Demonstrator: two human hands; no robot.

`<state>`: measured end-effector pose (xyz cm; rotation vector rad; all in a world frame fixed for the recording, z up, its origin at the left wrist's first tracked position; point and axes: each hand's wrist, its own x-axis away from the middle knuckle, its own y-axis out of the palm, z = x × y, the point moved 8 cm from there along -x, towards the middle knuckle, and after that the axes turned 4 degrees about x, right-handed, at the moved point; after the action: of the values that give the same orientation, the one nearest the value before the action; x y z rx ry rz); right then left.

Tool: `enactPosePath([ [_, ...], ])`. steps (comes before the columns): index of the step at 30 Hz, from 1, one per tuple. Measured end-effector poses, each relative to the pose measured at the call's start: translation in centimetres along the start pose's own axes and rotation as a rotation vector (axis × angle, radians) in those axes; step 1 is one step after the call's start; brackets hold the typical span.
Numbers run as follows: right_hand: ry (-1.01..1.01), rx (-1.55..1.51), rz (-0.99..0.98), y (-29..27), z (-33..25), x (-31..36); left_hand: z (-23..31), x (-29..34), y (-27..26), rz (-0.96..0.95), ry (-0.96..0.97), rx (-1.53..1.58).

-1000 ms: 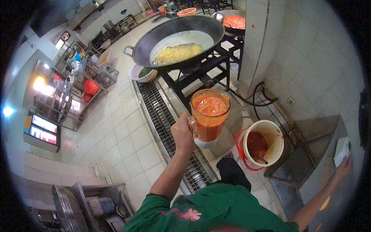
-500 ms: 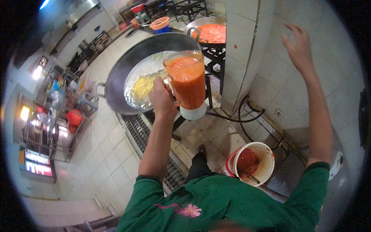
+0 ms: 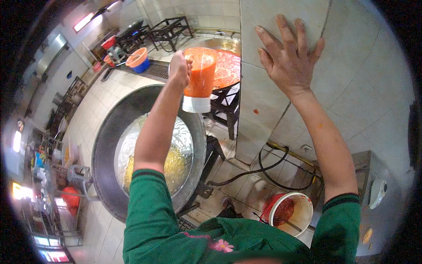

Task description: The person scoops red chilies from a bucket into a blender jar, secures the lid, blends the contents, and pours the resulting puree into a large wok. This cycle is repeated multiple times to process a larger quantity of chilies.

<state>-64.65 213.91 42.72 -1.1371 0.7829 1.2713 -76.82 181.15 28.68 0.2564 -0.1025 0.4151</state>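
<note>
My left hand (image 3: 179, 69) grips the handle of a clear blender jar (image 3: 203, 79) with a white base, holding orange-red puree. The jar stays upright beside a second pan (image 3: 227, 69) of red sauce, which the tiled pillar partly hides. Below my left forearm sits a large dark wok (image 3: 104, 145) with bubbling yellowish oil (image 3: 173, 169) in it. My right hand (image 3: 290, 61), fingers spread, rests against the white tiled pillar (image 3: 259, 132).
A white bucket (image 3: 304, 207) with red paste and a utensil handle stands on the floor near my feet. A black hose (image 3: 237, 181) loops along the wall base. Behind are an orange tub over a blue one (image 3: 141, 67) and burner stands (image 3: 169, 31).
The jar has moved forward from over the near wok's rim to beside the far pan. My right hand, earlier raised near the wall, now lies spread on the pillar. The view has shifted.
</note>
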Motion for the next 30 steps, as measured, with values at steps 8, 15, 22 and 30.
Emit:
enactPosePath([
  [8, -0.006, 0.064, 0.004, 1.5, -0.3, 0.2, -2.5, -21.5, 9.7, -0.142, 0.086, -1.129],
  [15, -0.039, 0.075, 0.043, 2.1, -0.5, 0.6, -6.1, -24.7, 15.5, -0.169, 0.249, -1.749],
  [22, -0.038, 0.093, 0.035, 2.1, -0.4, 0.5, -9.3, -22.1, 14.3, -0.117, 0.317, -1.778],
  [30, 0.003, -0.027, 0.019, 1.2, -0.2, 0.8, 0.5, -22.1, 1.2, -0.13, 0.305, -1.115],
])
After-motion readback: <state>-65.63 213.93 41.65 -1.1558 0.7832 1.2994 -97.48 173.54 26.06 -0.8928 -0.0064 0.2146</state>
